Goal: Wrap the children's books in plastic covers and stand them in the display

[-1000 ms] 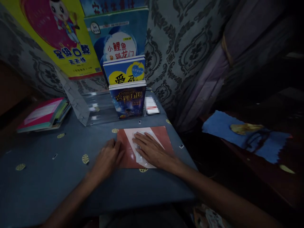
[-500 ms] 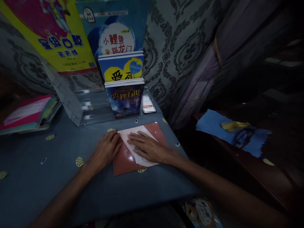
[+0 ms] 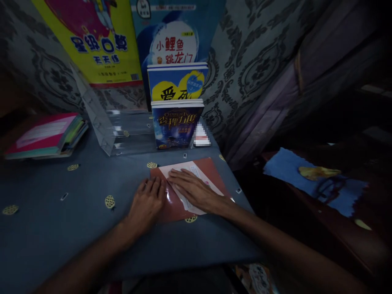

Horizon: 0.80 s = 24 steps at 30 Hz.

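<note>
A thin reddish-brown booklet (image 3: 176, 209) with a glossy cover and a pale, printed diagonal band lies flat on the cloth-covered table. Across that band my right hand (image 3: 196, 190) rests palm down, fingers stretched out and close together, hiding part of the print. My left hand (image 3: 147, 204) lies over the booklet's left edge, palm down with its fingers slightly bent and a little apart. Neither hand grips anything.
Beyond the booklet, a clear plastic stand (image 3: 102, 130) holds several upright books, a dark blue one (image 3: 176, 127) in front. Folders (image 3: 45, 136) are stacked at left. A blue cloth (image 3: 281, 167) lies on a lower surface at right, with dark glasses (image 3: 329, 190) on it.
The view has shifted, so the scene sits farther right. My left hand has slid toward me along the booklet's left edge. My right hand's fingers have drawn closer together on the cover.
</note>
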Each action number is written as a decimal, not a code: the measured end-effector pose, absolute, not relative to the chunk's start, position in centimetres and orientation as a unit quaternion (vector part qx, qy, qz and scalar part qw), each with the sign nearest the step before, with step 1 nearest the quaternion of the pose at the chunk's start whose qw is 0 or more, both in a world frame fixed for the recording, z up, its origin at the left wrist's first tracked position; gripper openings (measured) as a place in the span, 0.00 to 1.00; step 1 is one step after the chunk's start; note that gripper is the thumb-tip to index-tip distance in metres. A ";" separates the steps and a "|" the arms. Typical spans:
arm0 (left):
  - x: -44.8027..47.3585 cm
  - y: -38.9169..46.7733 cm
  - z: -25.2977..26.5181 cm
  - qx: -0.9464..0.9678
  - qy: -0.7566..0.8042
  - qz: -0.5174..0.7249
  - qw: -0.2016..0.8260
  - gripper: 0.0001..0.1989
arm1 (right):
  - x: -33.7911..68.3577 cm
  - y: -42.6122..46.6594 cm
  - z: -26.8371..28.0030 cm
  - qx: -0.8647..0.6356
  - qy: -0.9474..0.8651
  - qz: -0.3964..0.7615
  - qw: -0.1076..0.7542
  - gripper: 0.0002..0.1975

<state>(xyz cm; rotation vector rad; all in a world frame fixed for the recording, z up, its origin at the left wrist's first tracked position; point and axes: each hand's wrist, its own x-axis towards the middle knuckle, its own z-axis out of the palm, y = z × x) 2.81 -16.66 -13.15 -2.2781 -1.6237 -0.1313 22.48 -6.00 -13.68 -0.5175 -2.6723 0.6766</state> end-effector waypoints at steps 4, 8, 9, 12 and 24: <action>3.1 -16.9 -12.4 -0.810 -0.573 -0.002 0.125 0.16 | 19.0 -6.8 -12.7 -0.176 -0.928 0.291 0.151 0.23; 3.1 -16.7 -12.3 -0.813 -0.573 0.035 0.099 0.16 | 16.6 -6.6 -11.7 -0.168 -0.924 0.321 0.125 0.24; 3.1 -16.7 -12.4 -0.813 -0.573 0.034 0.097 0.16 | 16.3 -6.4 -11.5 -0.170 -0.924 0.322 0.120 0.24; 3.1 -16.8 -12.6 -0.814 -0.573 0.021 0.092 0.16 | 16.1 -6.1 -11.4 -0.173 -0.923 0.327 0.109 0.24; 3.1 -16.9 -12.5 -0.810 -0.575 0.011 0.115 0.17 | 16.4 -6.3 -11.4 -0.196 -0.920 0.312 0.131 0.25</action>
